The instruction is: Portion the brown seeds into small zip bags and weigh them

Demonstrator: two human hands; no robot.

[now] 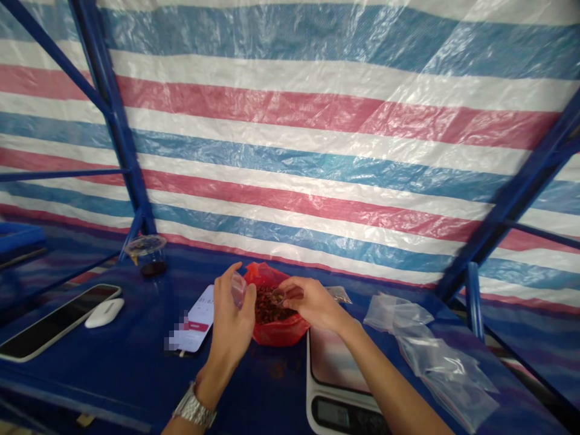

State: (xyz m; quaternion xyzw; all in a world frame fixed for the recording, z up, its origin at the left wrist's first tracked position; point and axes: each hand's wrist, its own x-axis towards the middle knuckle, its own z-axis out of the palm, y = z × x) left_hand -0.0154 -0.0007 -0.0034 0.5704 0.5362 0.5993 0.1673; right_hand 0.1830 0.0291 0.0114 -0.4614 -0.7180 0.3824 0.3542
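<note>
A red plastic bag (281,335) stands wide open on the blue table, holding dark reddish-brown dried bits (268,305). My right hand (312,302) reaches into its mouth from the right, fingers pinched together at the bits; a small part of what they grip shows at the tips. At the bag's left side, my left hand (233,314) curls its thumb and fingers around a small clear plastic bag (238,289). A silver watch is on the left wrist. Below my right forearm lies a white kitchen scale (333,362), partly covered by the arm.
Left of my hands lie a lit phone (199,320), a dark phone (58,320), a white earbud case (104,313) and a clear cup (151,257) of dark liquid. Clear zip bags (435,356) spread at right. A small filled bag (339,295) lies behind the scale. Blue frame posts (120,145) flank the table.
</note>
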